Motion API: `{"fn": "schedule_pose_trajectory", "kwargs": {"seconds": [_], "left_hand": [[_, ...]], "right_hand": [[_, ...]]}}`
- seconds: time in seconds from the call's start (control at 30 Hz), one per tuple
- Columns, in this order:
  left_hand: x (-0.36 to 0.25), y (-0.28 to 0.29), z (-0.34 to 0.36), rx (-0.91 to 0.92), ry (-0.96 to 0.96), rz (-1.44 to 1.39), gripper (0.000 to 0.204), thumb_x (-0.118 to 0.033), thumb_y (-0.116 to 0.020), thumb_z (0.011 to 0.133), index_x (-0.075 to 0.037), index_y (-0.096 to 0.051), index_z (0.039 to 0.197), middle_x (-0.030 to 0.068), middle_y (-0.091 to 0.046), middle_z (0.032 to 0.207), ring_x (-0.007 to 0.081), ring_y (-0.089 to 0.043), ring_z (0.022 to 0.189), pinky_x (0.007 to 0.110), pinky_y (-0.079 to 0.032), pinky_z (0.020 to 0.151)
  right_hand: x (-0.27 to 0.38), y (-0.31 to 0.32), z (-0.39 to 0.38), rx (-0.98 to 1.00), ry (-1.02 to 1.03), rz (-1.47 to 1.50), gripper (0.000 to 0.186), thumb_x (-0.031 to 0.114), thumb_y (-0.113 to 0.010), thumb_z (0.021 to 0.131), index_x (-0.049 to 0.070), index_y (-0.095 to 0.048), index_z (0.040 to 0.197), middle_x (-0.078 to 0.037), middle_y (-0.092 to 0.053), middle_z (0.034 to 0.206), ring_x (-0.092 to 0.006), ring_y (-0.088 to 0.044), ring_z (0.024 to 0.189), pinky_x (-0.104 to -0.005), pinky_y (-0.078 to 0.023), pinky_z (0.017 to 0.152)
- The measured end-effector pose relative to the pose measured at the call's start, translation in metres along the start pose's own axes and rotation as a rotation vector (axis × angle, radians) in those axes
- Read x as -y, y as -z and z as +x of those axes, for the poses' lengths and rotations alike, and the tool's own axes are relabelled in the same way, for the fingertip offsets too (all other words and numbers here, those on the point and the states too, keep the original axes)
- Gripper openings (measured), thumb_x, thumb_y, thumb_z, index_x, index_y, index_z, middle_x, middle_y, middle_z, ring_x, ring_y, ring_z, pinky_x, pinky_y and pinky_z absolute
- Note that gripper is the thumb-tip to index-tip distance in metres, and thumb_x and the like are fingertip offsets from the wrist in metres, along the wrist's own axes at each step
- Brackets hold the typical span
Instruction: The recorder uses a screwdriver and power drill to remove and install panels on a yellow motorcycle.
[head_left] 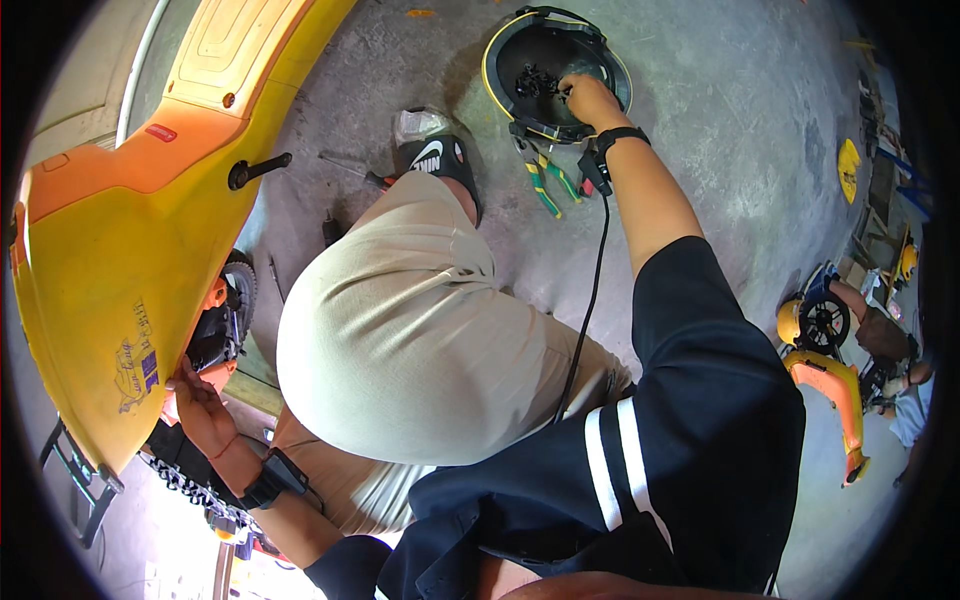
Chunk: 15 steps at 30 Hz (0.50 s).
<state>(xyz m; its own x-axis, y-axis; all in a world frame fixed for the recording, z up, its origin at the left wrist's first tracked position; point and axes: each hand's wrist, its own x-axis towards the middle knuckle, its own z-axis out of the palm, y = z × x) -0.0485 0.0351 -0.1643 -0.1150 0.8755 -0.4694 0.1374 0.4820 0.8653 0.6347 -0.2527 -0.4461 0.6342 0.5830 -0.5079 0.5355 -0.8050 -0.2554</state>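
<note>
Inside round black container (548,48), right hand (592,102) beside small dark parts (534,82).

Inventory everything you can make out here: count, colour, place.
Moulded plastic vehicle body: one, yellow and orange, left side
Ridged rubber tyre: one, black, beside that body
Round bowl-like shell: one, black with yellow rim, top middle
Small loose parts: several, black, inside the shell
Slim-handled pliers: one, green and yellow, on the floor near the shell
Crumpled plastic packet: one, clear, by the shoe
Second vehicle body: one, yellow and orange, far right
Co-worker: at least one, light-blue clothing, right edge
Slip-on shoe: one, black and white, own foot
Trousers: one pair, beige, centre
Left grip: one, bare, at the first body's lower edge
Right grip: one, bare, inside the shell
</note>
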Motion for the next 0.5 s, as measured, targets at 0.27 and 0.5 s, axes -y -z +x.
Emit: {"fn": "schedule_pose_trajectory", "kwargs": {"seconds": [0.27,0.5], "left_hand": [[-0.001,0.002,0.001,0.024,0.005,0.015,0.052,-0.037,-0.056,0.100,-0.002,-0.048,0.139,0.0093,-0.059,0.135,0.0038,-0.061,0.099,0.018,-0.044,0.074],[-0.002,0.000,0.001,0.044,0.004,0.008,0.053,-0.036,-0.057,0.100,0.000,-0.048,0.138,0.0098,-0.059,0.135,0.0040,-0.062,0.096,0.017,-0.045,0.073]], "right_hand": [[-0.018,0.000,0.010,-0.180,-0.081,0.128,0.037,0.006,-0.059,0.083,0.016,-0.069,0.117,-0.019,-0.068,0.115,-0.0339,-0.063,0.111,-0.0397,-0.049,0.095],[-0.008,-0.009,0.010,-0.004,0.053,0.086,0.042,0.009,-0.055,0.085,0.022,-0.067,0.123,-0.020,-0.062,0.123,-0.0352,-0.059,0.117,-0.0394,-0.046,0.101]]}}
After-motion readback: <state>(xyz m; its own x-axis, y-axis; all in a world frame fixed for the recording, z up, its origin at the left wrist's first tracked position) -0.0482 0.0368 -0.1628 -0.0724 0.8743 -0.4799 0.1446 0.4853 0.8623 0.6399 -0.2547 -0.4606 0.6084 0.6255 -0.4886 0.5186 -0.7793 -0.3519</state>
